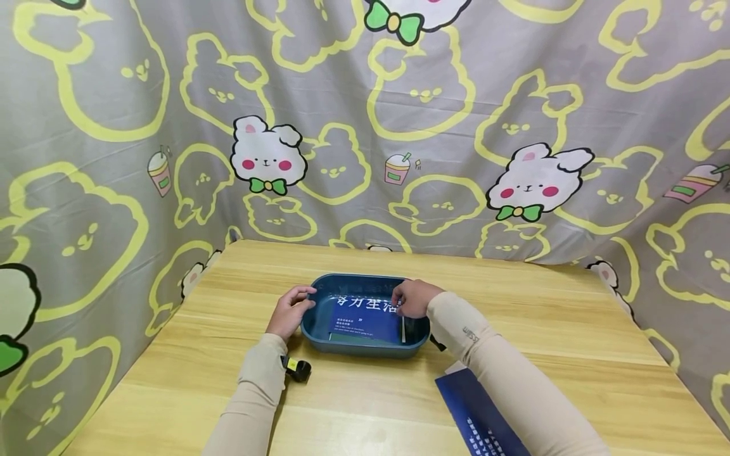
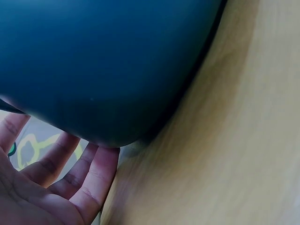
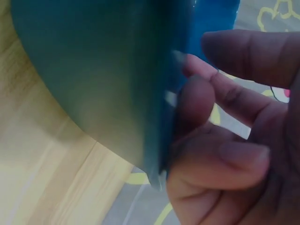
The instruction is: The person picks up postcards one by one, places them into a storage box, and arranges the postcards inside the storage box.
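A dark teal oblong basin [image 1: 365, 348] sits on the wooden table. Inside it a blue packet [image 1: 359, 326] with white lettering and a jagged top edge leans up, rising above the rim in the right wrist view. My right hand [image 1: 414, 299] reaches over the basin's right end and pinches the packet's right edge between thumb and finger. The other fingers [image 3: 243, 159] curl outside the rim. At the basin's left end is my left hand [image 1: 291, 310], its fairly straight fingertips [image 2: 104, 159] against the outer wall.
A second blue piece [image 1: 476, 411] with white lettering lies on the table, partly under my right forearm. A thin pale strip [image 1: 403, 329] shows inside the basin's right end. Behind and beside the table [image 1: 365, 405] hangs a grey curtain [image 1: 342, 209] with cartoon prints.
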`<state>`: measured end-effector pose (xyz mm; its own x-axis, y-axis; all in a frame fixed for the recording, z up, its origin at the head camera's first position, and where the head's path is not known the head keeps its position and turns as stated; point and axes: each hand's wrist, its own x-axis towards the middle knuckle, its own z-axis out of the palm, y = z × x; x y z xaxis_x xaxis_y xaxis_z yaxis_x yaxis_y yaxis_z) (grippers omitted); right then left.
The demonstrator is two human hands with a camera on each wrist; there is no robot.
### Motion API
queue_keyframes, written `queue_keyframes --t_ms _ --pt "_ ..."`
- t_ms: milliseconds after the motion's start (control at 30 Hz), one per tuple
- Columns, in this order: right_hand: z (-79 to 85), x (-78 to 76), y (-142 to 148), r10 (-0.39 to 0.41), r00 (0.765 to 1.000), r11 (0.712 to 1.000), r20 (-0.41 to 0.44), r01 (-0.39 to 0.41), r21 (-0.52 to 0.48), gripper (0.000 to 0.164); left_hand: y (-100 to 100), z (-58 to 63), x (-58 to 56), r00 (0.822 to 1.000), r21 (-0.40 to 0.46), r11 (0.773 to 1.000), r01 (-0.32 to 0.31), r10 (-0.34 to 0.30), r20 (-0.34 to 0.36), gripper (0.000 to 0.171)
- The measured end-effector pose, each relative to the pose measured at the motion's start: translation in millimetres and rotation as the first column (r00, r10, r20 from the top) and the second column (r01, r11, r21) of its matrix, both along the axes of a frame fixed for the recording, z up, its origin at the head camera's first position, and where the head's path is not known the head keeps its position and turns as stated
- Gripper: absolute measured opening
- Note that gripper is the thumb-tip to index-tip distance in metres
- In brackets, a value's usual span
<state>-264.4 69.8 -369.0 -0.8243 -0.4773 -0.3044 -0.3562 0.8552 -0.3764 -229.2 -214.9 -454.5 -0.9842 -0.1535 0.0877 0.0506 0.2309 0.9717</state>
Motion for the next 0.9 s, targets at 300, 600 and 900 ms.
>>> queue_keyframes --t_ms 300,600,900 --pt "-0.2 7.0 20.3 0.017 0.999 0.985 -0.050 -0.025 -0.172 0.012 -1.0 -0.8 -1.3 1.000 -0.009 1.000 0.002 -0.001 0.011 0.027" --pt "-8.4 17.5 46.6 -0.105 0.984 0.918 -0.142 0.041 -0.394 0.006 -1.3 0.3 -0.2 1.000 -0.013 1.000 0.007 -0.007 0.016 0.027" --pt "-19.5 26.1 81.2 -0.174 0.968 0.887 -0.183 0.073 -0.457 0.008 0.2 1.7 0.2 1.000 -0.009 1.000 0.008 -0.008 0.027 0.027"
